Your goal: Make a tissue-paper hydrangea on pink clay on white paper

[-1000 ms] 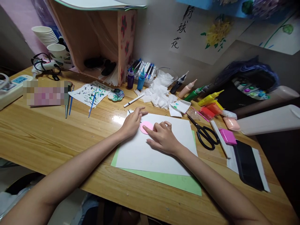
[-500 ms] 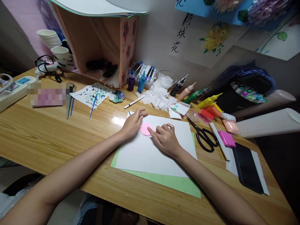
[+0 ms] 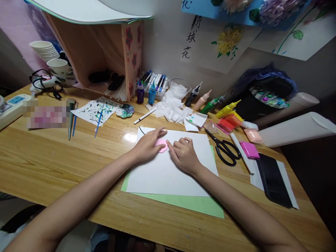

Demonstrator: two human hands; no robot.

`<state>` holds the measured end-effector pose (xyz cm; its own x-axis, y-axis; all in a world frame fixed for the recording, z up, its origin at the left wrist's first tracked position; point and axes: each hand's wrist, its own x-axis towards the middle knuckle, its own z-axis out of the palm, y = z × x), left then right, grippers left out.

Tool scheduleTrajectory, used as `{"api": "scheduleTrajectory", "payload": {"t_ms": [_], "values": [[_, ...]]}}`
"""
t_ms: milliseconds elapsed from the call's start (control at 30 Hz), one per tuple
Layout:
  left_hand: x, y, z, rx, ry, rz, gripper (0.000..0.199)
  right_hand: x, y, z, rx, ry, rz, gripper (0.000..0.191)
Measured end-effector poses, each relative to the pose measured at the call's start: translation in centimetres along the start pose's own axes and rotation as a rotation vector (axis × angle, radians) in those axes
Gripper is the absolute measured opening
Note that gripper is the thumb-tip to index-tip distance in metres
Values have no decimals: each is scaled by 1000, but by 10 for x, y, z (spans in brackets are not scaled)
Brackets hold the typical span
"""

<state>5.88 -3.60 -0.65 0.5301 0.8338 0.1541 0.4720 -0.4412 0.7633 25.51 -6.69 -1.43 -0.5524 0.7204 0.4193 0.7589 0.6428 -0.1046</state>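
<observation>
A flat, round piece of pink clay [image 3: 164, 149] lies on a white sheet of paper [image 3: 168, 178], which rests over a green sheet [image 3: 189, 204]. My left hand [image 3: 150, 144] is stretched out flat on the paper, its thumb lying across the clay and covering part of it. From the other side my right hand [image 3: 184, 154] reaches in with one finger extended at the clay's right edge, its other fingers loosely bent. Nothing is gripped in either hand. A dark line shows at the paper's top left corner.
Black scissors [image 3: 228, 152] lie right of the paper, near packets of coloured clay [image 3: 249, 149] and a black tray [image 3: 274, 182]. Behind are a white pen [image 3: 144, 116], crumpled tissues [image 3: 173, 106] and paint bottles [image 3: 210, 105]. Brushes [image 3: 98, 120] lie at left.
My left thumb has moved onto the pink clay. My right fingertip has drawn back from its face to its right edge. The camera view has shifted slightly.
</observation>
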Motion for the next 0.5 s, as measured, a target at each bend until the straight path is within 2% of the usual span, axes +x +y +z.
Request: {"api": "scheduleTrajectory", "payload": {"t_ms": [200, 333, 500], "values": [[1, 2, 0, 46, -45, -20, 53, 0, -2, -1, -12, 21, 11, 27], [1, 3, -1, 6, -48, -55, 46, 0, -4, -3, -4, 11, -53, 27], [1, 2, 0, -28, -47, -71, 44, 0, -4, -5, -30, 31, -11, 28]]}}
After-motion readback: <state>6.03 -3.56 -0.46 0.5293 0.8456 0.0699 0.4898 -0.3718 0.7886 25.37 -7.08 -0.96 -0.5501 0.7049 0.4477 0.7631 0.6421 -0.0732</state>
